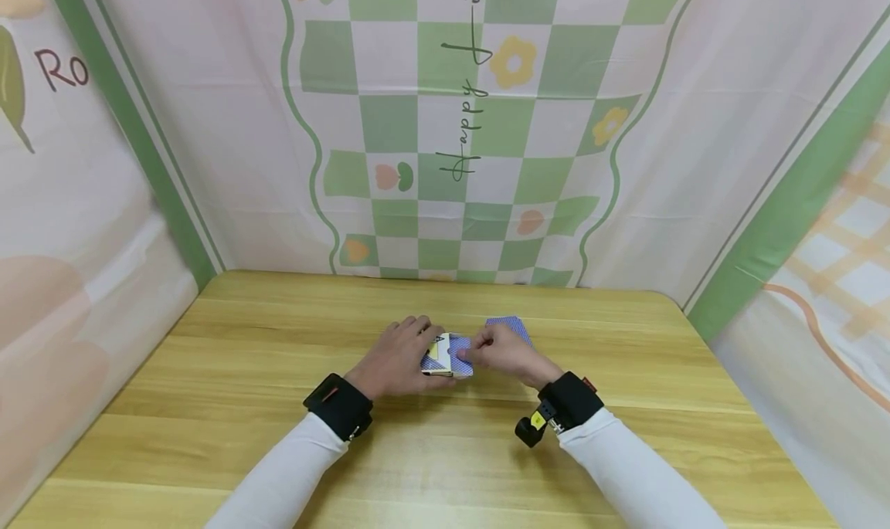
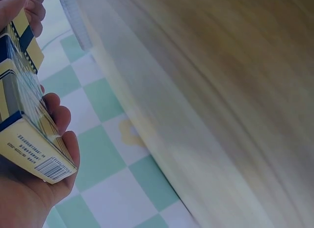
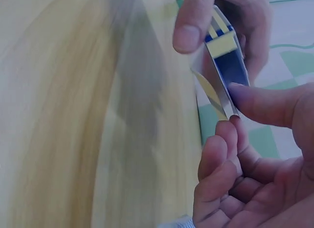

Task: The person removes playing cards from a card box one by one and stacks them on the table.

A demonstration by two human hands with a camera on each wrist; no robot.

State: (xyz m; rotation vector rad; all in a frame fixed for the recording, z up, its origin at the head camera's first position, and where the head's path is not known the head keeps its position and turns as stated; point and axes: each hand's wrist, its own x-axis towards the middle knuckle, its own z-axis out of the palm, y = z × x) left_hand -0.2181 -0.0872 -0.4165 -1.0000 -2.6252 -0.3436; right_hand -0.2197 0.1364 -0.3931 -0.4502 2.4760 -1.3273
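My left hand (image 1: 398, 361) grips a playing card box (image 1: 438, 347) around its sides, above the table. The barcode end of the box (image 2: 37, 152) shows in the left wrist view. Blue-backed playing cards (image 1: 462, 366) stick out of the box's right end. There my right hand (image 1: 506, 354) pinches them between thumb and index finger. In the right wrist view a pale yellow flap (image 3: 210, 93) stands away from the box beside those fingertips. More blue-backed cards (image 1: 512, 324) lie on the table just behind my right hand, partly hidden by it.
The wooden table (image 1: 278, 320) reaches back to a hanging cloth (image 1: 389, 120) with green and white checks. More patterned cloth hangs at the left and right. Each wrist wears a black band; the right band (image 1: 572, 400) carries a small device.
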